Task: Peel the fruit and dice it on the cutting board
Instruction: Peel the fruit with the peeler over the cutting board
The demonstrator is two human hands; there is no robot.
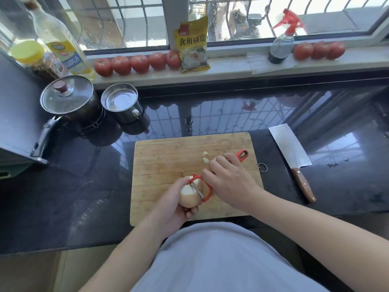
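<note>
Centrally, left hand [174, 204] cupping pale fruit [189, 193] above cutting board [168, 157], right hand [228, 182] gripping red peeler [205, 189], blade against fruit, peel scraps [205, 158] on board, cleaver [291, 157] lying well right.

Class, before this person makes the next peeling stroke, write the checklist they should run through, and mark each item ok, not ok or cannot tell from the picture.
1. Fruit held firmly: ok, the left hand grips it from below.
2. Peeler under control: ok, the right hand holds its red handle, blade on the fruit.
3. Left fingertips out of the blade's path: cannot tell, the thumb lies close to the peeler head.
4. Work held over the cutting board: ok, with peel scraps on it.
5. Cleaver out of the way: ok, flat on the counter right of the board.
6. Peeling finished: not ok, some skin seems to remain.
</note>
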